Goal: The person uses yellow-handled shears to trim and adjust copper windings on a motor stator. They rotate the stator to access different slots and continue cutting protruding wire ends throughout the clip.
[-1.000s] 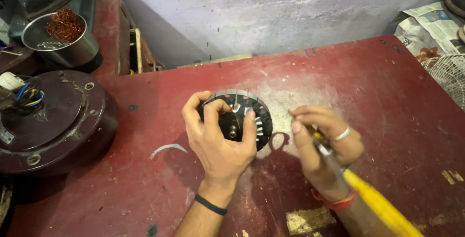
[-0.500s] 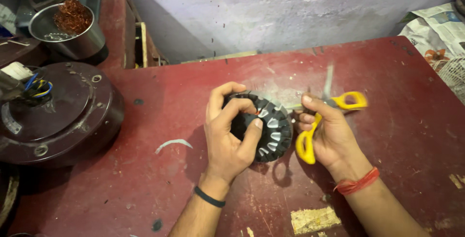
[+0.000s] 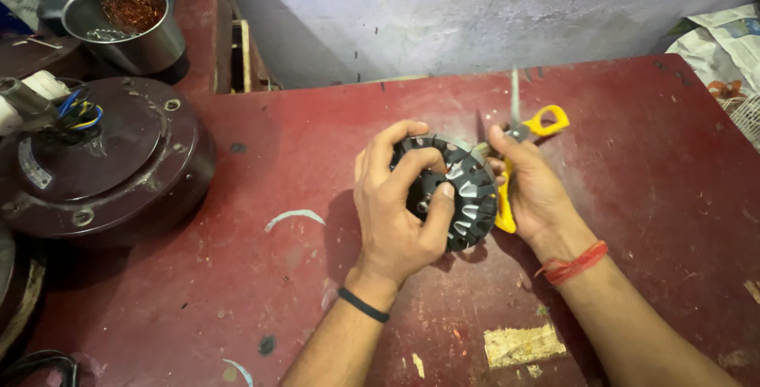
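Observation:
My left hand (image 3: 393,211) grips a round black motor stator (image 3: 467,189) with shiny metal slots, tilted up on the red table (image 3: 317,300). My right hand (image 3: 532,189) holds yellow-handled scissors (image 3: 529,135) right beside the stator's right rim, blades apart and pointing up and toward the stator. A black band is on my left wrist and a red thread on my right.
A large dark brown fan motor housing (image 3: 95,169) with coloured wires sits at the left. Behind it stands a steel bowl (image 3: 131,27) with copper wire scraps. Newspaper (image 3: 724,35) lies at the far right corner. A pale curved scrap (image 3: 294,217) lies left of my hand.
My right hand swapped its grip from a long yellow-handled tool pointing down to scissors raised beside the stator. The left hand tilted the stator more upright.

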